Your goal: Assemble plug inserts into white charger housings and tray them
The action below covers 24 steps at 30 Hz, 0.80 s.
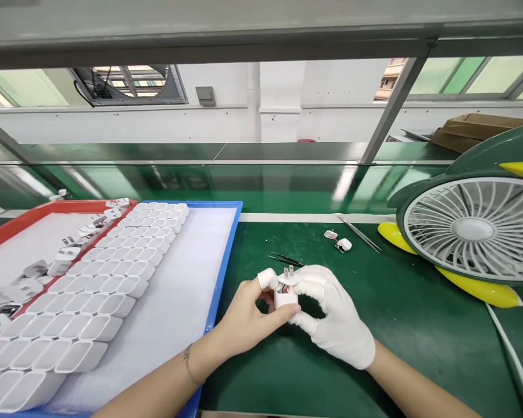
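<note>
Between both hands is a small white plug charger (286, 299), its two metal prongs pointing up. A gap between its prong cap and its housing shows red wire and parts inside. My left hand (248, 316), bare but for a white fingertip cover, is closed on the housing from the left. My right hand (337, 316), in a white glove, pinches the charger from the right. Just behind the hands lie dark tweezers (286, 259), partly hidden. Farther back, an opened charger piece (339, 240) with wires rests near silver tweezers (359, 233).
On the left, a blue tray (220, 278) carries rows of white housings (113, 270). Beside it, a red tray (39, 213) holds loose prong caps (67, 253). A green and yellow fan (473, 229) stands at right on the green table (253, 377). A metal post (392, 110) rises behind.
</note>
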{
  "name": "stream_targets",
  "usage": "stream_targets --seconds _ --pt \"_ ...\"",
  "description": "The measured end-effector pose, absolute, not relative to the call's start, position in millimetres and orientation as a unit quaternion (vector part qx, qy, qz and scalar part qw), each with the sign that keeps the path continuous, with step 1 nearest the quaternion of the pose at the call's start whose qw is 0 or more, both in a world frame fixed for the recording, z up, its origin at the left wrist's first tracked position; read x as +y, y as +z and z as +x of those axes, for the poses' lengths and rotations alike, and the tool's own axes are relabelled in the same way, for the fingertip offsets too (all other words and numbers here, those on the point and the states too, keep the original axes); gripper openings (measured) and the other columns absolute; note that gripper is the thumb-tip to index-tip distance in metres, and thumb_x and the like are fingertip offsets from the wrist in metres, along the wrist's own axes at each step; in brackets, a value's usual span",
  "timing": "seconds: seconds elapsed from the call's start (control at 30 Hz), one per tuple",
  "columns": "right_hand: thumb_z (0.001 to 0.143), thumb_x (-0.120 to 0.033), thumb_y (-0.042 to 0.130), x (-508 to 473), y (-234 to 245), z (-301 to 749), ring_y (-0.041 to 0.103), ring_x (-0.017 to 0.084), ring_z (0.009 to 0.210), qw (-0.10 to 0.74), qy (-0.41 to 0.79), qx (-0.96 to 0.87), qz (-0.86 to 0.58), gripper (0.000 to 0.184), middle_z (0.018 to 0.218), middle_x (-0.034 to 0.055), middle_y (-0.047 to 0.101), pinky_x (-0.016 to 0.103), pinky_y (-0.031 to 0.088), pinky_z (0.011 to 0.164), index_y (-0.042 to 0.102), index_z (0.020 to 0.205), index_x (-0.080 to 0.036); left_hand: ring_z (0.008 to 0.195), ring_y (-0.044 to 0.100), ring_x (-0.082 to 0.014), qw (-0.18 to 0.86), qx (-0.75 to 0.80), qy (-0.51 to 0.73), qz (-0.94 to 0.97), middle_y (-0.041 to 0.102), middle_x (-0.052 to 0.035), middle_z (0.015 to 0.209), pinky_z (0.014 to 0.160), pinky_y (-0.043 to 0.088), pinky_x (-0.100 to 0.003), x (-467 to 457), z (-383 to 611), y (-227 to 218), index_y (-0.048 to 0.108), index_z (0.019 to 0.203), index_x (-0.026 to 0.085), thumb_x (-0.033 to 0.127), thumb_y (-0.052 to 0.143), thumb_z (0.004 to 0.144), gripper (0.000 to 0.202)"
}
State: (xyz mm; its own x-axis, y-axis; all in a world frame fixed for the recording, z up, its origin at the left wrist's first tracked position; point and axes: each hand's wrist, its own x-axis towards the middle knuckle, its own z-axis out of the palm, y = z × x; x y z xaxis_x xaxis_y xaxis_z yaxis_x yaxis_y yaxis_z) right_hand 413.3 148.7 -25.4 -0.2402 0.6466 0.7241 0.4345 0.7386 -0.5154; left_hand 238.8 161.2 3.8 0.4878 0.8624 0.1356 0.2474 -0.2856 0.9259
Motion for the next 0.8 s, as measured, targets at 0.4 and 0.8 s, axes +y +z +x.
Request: stream_targets --seconds 0.4,0.8 --pt "0.084 -0.028 0.056 145 -52 399 0.044 0.029 0.119 0.519 0.09 -0.746 -0.407 0.056 0.127 0.0136 0.044 0.052 0.04 0.097 0.032 0.135 -0.021 0.107 0.06 -0.0204 0.226 0.287 0.466 0.806 0.063 -0.0079 0.117 0.099 0.042 -0.045 166 224 -15 0.015 0.133 0.027 0.009 0.059 0.083 0.07" --pt "0.088 -0.049 0.051 152 -28 409 0.06 0.022 0.096 0.533 0.54 -0.529 -0.38 0.041 0.111 0.0084 0.061 0.039 0.05 0.084 0.052 0.119 -0.022 0.085 0.064 -0.017 0.17 0.241 0.351 0.889 0.067 -0.0055 0.099 0.073 0.052 -0.029 173 227 -10 0.034 0.134 0.026 0.007 0.053 0.084 0.056"
